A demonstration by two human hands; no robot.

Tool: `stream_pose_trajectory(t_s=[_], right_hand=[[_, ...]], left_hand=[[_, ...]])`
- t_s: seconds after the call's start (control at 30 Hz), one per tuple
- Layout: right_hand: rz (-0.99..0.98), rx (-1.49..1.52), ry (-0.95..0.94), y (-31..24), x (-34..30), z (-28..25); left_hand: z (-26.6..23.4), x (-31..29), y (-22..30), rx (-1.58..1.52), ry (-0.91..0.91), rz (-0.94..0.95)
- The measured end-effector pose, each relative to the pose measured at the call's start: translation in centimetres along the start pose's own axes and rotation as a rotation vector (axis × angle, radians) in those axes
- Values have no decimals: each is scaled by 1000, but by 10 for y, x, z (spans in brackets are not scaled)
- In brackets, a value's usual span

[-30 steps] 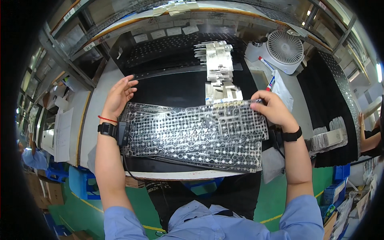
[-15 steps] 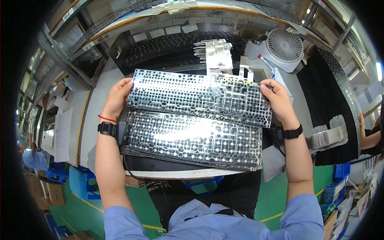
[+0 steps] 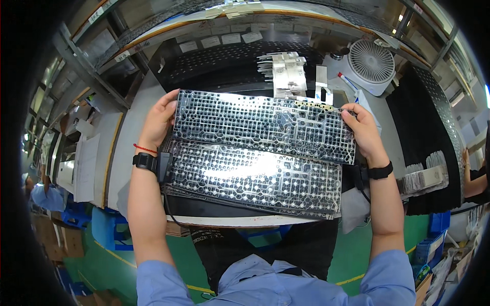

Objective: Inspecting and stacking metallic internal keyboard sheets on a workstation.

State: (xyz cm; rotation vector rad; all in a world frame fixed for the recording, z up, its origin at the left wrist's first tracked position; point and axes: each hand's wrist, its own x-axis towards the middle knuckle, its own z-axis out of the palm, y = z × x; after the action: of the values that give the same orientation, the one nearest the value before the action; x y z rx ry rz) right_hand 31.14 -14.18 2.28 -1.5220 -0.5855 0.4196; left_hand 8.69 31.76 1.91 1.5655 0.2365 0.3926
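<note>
A glossy, see-through keyboard membrane sheet (image 3: 265, 125) with dark printed dots and pale traces is stretched between my hands, its right end slightly lower. My left hand (image 3: 161, 120) grips its left edge, thumb at the upper corner. My right hand (image 3: 363, 127) pinches its upper right corner, thumb on top. Below it lies a stack of similar membrane sheets (image 3: 255, 181), with strong glare in the middle; the held sheet overlaps the stack's far edge. Pale connector tails in a bundle (image 3: 290, 74) stand just beyond the held sheet.
At the far right stands a white round fan (image 3: 371, 61), with a bottle and a red-capped marker (image 3: 347, 79) beside it. A pile of pale strips (image 3: 426, 176) rests on black material at right. Black cables run near both wrists. Another person's arm (image 3: 474, 178) shows at the right rim.
The whole view has shifted a little, so the bench appears further right. Both hands keep their hold on the membrane sheet, and the glare on it has changed slightly.
</note>
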Motion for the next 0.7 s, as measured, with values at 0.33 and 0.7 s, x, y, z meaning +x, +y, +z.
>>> stream_pose_trajectory(t_s=[0.33, 0.7], right_hand=[[3, -18, 0, 0, 0, 2], [-153, -100, 103, -1, 0, 0]], left_hand=[[0, 1, -3, -40, 36, -69], [-3, 0, -4, 112, 56, -43]])
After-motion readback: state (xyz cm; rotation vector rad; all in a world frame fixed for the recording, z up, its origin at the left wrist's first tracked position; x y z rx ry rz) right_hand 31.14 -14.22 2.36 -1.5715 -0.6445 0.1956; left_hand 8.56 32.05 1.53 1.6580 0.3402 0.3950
